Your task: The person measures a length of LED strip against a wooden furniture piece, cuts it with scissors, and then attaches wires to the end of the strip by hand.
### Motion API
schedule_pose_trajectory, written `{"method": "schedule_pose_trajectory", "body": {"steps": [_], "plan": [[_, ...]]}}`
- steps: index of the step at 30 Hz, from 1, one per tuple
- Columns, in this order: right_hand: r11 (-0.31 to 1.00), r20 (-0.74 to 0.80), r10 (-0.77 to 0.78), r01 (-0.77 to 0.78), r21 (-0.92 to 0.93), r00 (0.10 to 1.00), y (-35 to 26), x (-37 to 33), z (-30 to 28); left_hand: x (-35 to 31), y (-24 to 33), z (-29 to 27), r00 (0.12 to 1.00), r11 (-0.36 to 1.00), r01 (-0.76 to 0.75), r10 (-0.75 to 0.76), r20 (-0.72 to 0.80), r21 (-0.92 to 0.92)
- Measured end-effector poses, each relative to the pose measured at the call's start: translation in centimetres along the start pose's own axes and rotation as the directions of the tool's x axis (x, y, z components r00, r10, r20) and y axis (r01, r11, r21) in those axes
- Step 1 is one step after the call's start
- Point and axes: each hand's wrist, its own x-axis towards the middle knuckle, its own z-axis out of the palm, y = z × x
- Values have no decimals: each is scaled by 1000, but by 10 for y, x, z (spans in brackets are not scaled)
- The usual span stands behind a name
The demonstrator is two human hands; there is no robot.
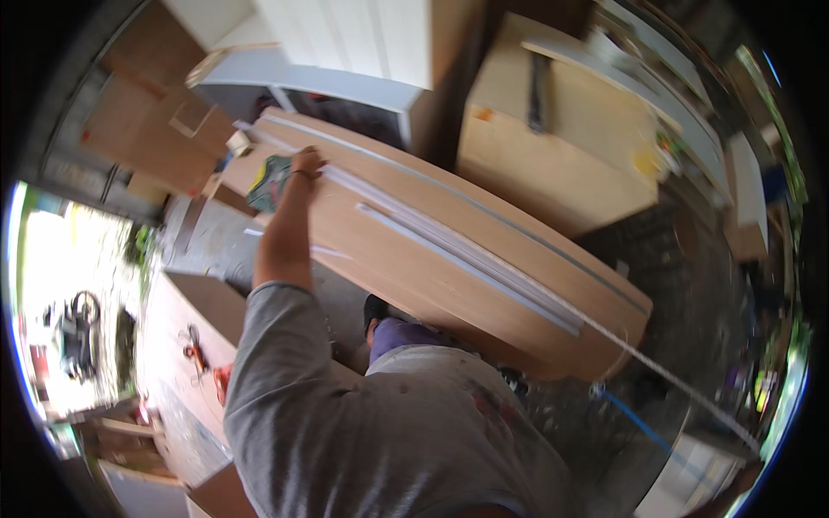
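Note:
My left hand (306,162) reaches out over a long wood-coloured panel (414,276), its fingers curled on a narrow white strip (389,200). That strip runs lengthwise over the panel toward the lower right. Beside it lies a shorter pale strip (471,269), and a grey band (518,207) follows the panel's far side. Next to my hand sits a crumpled green and yellow packet (270,183), partly hidden by my wrist. A small pale block (239,143) stands at the panel's left end. My right hand is out of view.
A light wooden cabinet (561,147) with a dark bar on top stands at the back right. Behind the panel is a grey open-fronted unit (345,86). Brown boards (138,129) lean at the left. A blue hose (643,425) crosses the floor; an orange-handled tool (197,352) lies at the left.

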Motion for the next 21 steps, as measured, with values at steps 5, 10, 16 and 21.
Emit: {"method": "schedule_pose_trajectory", "body": {"steps": [5,10,16,21], "plan": [[984,144,-60,34,177,988,-150,20,113,47,-2,-172,995,968,-97,99,-2,-233],[988,299,-12,-34,149,954,-165,-43,72,7,51,-110,999,989,-46,42,-34,-140],[977,339,-73,-2,215,938,-237,-65,95,20,91,-151,995,963,-102,102,-12,-250],[938,350,-271,165,304,897,-282,-77,184,0,83,-123,983,970,-182,179,-30,-163]]}}
